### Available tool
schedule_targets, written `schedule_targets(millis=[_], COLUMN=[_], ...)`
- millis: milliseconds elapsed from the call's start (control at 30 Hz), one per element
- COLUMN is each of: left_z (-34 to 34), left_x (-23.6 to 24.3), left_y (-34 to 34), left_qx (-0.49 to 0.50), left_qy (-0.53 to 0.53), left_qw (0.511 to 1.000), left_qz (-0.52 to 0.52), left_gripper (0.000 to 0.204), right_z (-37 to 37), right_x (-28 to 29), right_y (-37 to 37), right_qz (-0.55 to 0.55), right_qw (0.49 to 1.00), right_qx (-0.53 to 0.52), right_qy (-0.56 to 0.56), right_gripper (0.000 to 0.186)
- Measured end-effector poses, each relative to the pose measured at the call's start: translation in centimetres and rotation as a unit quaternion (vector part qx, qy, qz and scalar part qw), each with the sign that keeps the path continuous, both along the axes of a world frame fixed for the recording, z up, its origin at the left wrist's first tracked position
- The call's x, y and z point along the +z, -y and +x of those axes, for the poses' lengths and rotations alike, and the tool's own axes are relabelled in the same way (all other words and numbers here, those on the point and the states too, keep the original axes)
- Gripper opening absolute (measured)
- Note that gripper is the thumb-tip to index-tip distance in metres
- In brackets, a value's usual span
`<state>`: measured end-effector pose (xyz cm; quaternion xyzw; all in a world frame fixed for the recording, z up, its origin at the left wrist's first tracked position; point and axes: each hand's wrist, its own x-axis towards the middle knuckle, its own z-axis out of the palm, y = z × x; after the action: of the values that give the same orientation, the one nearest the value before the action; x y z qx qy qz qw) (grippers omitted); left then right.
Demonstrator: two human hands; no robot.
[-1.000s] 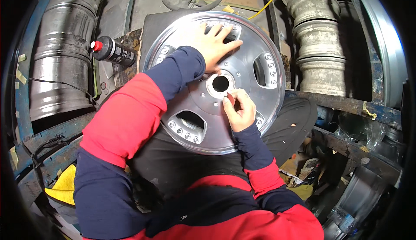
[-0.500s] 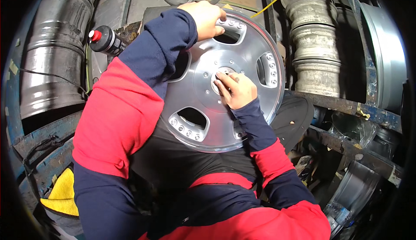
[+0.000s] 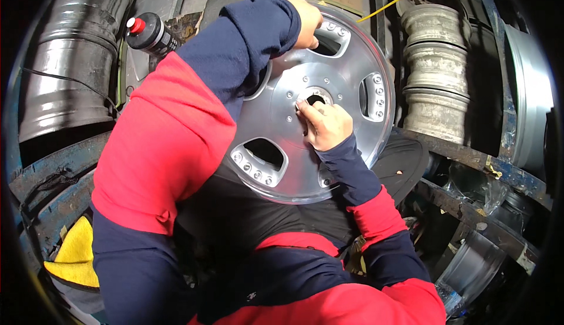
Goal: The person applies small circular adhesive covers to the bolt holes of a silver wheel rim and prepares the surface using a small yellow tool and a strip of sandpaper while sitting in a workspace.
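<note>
The polished alloy wheel (image 3: 317, 69) is lying face-up over the black-trousered legs (image 3: 404, 163), its center bore (image 3: 315, 98) sitting just beyond the nearer, right hand (image 3: 330, 126), whose fingers are bunching, any pinched object indiscernible. The left hand (image 3: 304, 22) is half-curling at the far-left edge, its grip hidden.

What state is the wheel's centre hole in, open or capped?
Open, at least in part: the centre hole shows a dark gap with no cap over it. The right hand hides the rest, so I cannot tell there.
</note>
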<state>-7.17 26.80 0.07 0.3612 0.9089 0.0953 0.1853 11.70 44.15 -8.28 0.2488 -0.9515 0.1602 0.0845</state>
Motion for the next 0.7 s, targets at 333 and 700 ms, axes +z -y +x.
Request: schedule_targets(millis=[333, 700], left_z=[0.8, 0.8], left_x=[0.3, 0.5], left_y=[-0.7, -0.8], left_qx=[0.007, 0.027], left_qy=[0.033, 0.048], left_qw=[0.999, 0.998], left_qz=[-0.014, -0.042], left_gripper=[0.056, 0.059], right_z=[-0.1, -1.5], right_x=[0.4, 1.6], right_y=[-1.6, -0.6], right_qz=[0.041, 0.061], right_qw=[0.995, 0.996], right_qx=[0.087, 0.049], right_qy=[0.022, 0.037], right_gripper=[0.046, 0.044])
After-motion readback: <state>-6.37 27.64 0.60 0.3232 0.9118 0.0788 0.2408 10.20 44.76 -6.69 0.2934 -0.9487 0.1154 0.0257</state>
